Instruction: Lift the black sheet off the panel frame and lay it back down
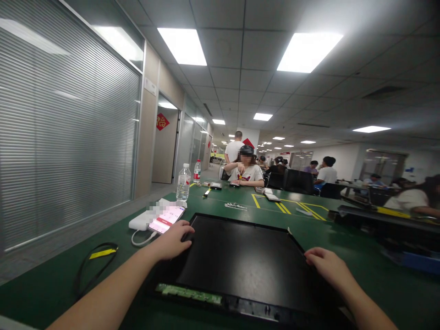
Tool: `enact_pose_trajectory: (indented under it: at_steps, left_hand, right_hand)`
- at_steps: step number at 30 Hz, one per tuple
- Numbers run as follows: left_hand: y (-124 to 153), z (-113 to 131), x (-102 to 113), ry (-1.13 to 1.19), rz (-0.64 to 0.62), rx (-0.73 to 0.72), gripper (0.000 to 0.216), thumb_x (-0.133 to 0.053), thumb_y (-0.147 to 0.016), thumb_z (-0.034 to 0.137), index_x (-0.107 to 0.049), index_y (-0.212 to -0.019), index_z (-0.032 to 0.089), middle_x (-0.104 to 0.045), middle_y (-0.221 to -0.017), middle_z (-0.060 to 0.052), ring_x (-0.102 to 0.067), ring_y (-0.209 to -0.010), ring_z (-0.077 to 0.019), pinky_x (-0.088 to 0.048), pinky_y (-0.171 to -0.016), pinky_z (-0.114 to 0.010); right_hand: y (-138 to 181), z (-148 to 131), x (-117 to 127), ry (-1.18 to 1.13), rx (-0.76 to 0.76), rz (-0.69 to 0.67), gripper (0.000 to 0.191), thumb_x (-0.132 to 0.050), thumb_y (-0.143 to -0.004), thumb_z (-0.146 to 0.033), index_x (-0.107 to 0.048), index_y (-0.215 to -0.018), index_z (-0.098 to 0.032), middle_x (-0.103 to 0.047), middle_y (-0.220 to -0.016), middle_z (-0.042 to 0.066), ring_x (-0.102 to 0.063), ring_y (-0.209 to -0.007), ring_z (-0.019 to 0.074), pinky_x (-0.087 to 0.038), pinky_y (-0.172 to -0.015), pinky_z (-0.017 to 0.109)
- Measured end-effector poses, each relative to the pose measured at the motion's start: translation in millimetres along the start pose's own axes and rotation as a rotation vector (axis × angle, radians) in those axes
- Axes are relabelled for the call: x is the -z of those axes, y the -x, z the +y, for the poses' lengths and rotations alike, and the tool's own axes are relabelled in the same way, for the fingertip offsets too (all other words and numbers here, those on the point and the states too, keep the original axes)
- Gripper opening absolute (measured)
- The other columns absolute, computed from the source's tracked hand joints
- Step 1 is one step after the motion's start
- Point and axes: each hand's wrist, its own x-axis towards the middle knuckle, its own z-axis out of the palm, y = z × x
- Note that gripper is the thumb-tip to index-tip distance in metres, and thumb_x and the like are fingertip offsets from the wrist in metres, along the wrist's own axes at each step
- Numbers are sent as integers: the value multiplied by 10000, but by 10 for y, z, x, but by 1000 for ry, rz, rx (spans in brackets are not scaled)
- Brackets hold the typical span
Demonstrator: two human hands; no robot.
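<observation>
A large black display panel (237, 261) lies in front of me on the green table. Along its near edge runs a strip of green circuit board (190, 293). My left hand (177, 240) grips the panel's left rim near the far corner, fingers bent over the edge. On the opposite side, my right hand (325, 263) pinches the right rim between thumb and fingers. The fingertips under the rims are hidden. Just beyond my left hand lies a lit phone (167, 219), with a white cable running to a white power bank (138, 222).
A black strap with a yellow tag (102, 253) lies at left on the green table (125, 263). Two bottles, one a clear water bottle (183, 183), stand beyond the phone. A co-worker (248, 172) sits opposite. Dark panels (385, 224) lie at right.
</observation>
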Motion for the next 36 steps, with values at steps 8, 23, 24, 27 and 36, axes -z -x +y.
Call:
enact_pose_trajectory:
  at_steps: [8,23,24,27,36]
  left_hand:
    - [-33,26,50,-52,-48,76,289,-476,-683,183,-680,-887,203,-641,-966,-62,-565,-930,-221,-415,-836,-303]
    - [-31,-68,46,-54,-61,68,279,-471,-689,162,-696,-851,201,-621,-1043,-65,-548,-987,-231,-398,-867,-312]
    - [-30,-71,49,-56,-61,63,278,-471,-690,163,-696,-848,203,-619,-1049,-62,-546,-990,-231,-396,-871,-313]
    - [-31,-68,59,-61,-64,60,290,-472,-673,141,-702,-839,202,-614,-1073,-58,-547,-991,-225,-396,-870,-303]
    - [-51,-83,48,-76,-55,52,291,-479,-659,107,-701,-832,181,-630,-1020,-64,-557,-957,-204,-402,-840,-263]
  right_hand:
    - [-72,82,-47,-51,2,-15,233,-481,-651,-307,-687,-716,-219,-679,-717,28,-597,-650,174,-412,-570,248]
    - [-108,108,-70,-137,-19,-26,277,-449,-660,-324,-691,-720,-203,-671,-679,34,-590,-604,159,-420,-547,237]
    - [-104,105,-70,-145,-20,-28,281,-446,-662,-325,-690,-726,-200,-671,-679,35,-588,-599,157,-421,-546,236]
    - [-95,99,-72,-167,-28,-37,286,-443,-664,-319,-686,-744,-191,-675,-692,40,-583,-580,150,-423,-544,234]
    - [-86,84,-75,-123,-7,-16,246,-466,-644,-291,-685,-704,-196,-674,-660,34,-587,-592,155,-408,-535,229]
